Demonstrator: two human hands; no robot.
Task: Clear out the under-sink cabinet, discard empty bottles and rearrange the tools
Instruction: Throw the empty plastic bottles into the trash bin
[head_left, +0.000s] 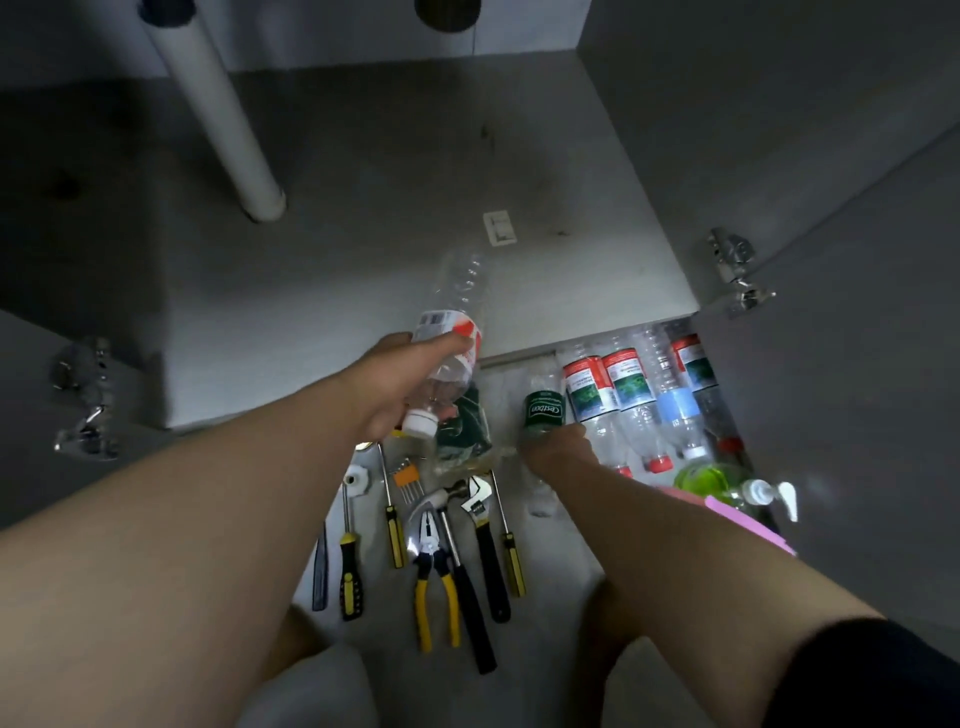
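Grey cabinet floor (415, 208) fills the head view, with a white drain pipe (223, 130) slanting down to it at upper left, a small white plate (500, 227) lying flat near the middle, and metal door hinges (735, 270) at both sides. Left hand (395, 389): fingers clenched round a clear bottle (452, 332), white cap toward the camera, red-and-white label, held up over the cabinet's front edge; nothing seen inside it. Right hand (558, 452): fingers curled about the near end of a green-labelled bottle (543, 413) on the floor just outside the cabinet. Beside it to the right, a row of clear bottles (631, 384) lies side by side, red caps toward the camera, red-and-green labels, one with a pale blue label; they look empty. Nearer, a pump bottle (717, 480) holds green liquid, with a pink item (748, 525) touching it. Under the left hand sits a dark green cloth (462, 421). Tools laid out between the forearms: yellow-and-black screwdrivers (395, 535), pliers (434, 566), a hammer (457, 545), an adjustable wrench (480, 512), hex keys in an orange holder (406, 475).
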